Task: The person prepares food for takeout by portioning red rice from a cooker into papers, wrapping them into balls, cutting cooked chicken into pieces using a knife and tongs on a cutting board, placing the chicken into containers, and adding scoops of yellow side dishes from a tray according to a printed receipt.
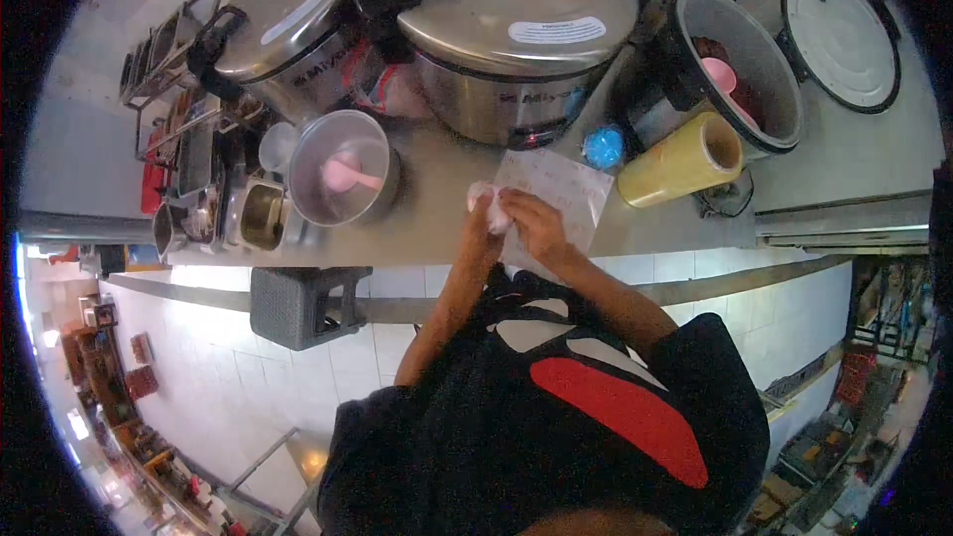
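Note:
Close to my body at the counter's front edge, my left hand [484,217] and my right hand [537,223] grip a small white bundle [497,219]. It looks like something wrapped in thin film, but its contents are hidden. Fingers of both hands press on it from either side. Beneath and to the right lies a sheet of printed wrapping paper [577,201], one corner reaching toward the blue round object [603,147]. A thick yellowish roll of film [674,162] rests right of the sheet.
Two large steel rice cookers [521,30] [290,30] stand behind, lids down. At right an open cooker [744,67] holds a pink scoop [718,75]; its lid [843,41] is raised. A metal pot [305,197] with another pink scoop [346,173] and steel containers [262,214] stand left. A grey stool [287,309] is below.

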